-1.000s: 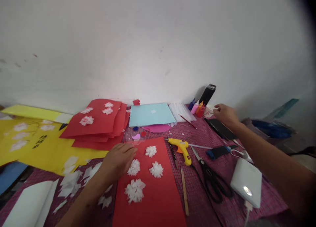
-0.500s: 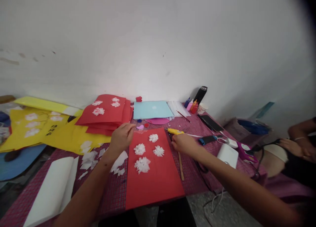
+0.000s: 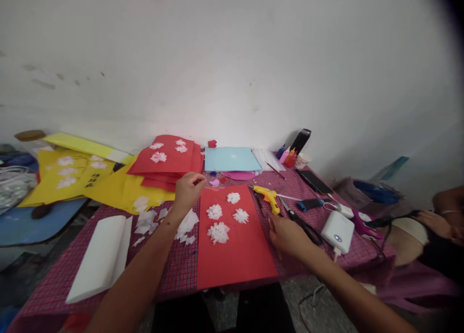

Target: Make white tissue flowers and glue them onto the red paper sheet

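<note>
A red paper sheet [image 3: 237, 263] with several white tissue-paper flowers [image 3: 218, 232] lies in front of me. Above its upper left corner, my left hand [image 3: 189, 190] is closed in a pinch; what it may hold is too small to make out. My right hand [image 3: 288, 235] is closed low beside the sheet's right edge, its fingers mostly hidden. It covers a thin wooden stick, and I cannot tell whether it grips it. Just beyond it lie a yellow glue gun [image 3: 268, 196] with a glue stick in its back and black-handled scissors [image 3: 306, 226].
White paper scraps [image 3: 186, 226] and a folded white sheet [image 3: 97, 255] lie left. Behind are red cards [image 3: 163, 161], yellow paper [image 3: 116, 190] and light blue card [image 3: 232, 160]. A white power bank [image 3: 338, 231], cables and paint bottles [image 3: 290, 157] stand right. Another person's arm [image 3: 433, 224] shows far right.
My right hand has moved off the glue gun's handle, down toward me, uncovering the gun and the scissors. My left hand stays pinched near the sheet's upper left corner. The view has shifted slightly.
</note>
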The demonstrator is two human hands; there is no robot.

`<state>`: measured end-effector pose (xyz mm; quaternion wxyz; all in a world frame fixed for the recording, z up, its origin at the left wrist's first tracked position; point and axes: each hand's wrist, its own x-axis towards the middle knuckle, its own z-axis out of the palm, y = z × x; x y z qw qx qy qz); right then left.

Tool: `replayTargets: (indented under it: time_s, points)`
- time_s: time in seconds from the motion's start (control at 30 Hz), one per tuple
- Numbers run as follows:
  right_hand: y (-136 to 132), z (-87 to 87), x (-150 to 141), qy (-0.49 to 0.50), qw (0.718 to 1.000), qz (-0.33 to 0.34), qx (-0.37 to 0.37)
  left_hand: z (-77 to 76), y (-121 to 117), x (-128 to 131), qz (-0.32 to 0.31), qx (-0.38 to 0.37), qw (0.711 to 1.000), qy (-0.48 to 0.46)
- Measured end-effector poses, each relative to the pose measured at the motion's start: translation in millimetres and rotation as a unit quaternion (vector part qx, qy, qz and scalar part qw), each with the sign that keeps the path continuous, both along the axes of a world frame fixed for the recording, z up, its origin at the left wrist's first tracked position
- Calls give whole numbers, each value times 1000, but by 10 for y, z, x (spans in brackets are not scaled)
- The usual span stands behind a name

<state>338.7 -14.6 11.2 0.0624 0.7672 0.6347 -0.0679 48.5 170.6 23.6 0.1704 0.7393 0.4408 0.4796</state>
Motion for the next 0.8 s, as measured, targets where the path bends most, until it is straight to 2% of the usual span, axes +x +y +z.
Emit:
replayTargets:
  time_s: [0.1, 0.2, 0.33, 0.4, 0.47, 0.57, 0.63, 0.67, 0.8]
  points:
    - [-30, -16, -27, -1, 1000, -3, -5, -41, 20, 0, -14, 9, 1000, -5]
    - [-81, -34, -25, 13, 1000, -8, 7, -86, 50, -9, -1, -7, 1000, -14]
    - [-214, -8, 47, 99, 992, 17, 79, -102, 68, -15, 31, -32, 999, -21]
    - [-252, 107, 111, 204, 966, 53, 150, -97, 66, -12, 33, -40, 998, -20]
    - [-213, 280, 162, 324, 921, 46, 208, -93, 59, -4, 31, -40, 999, -15]
    - [52, 498, 146, 473, 849, 2, 236, -91, 45, 12, 22, -37, 999, -9]
    - [363, 542, 54, 528, 812, 0, 248, -90, 34, 19, 12, -39, 999, -9]
    - [544, 535, -11, 526, 807, -4, 268, -89, 29, 20, 7, -39, 999, -11]
    - [1267, 452, -288, 427, 820, -10, 382, -91, 26, 10, -13, -17, 1000, -6]
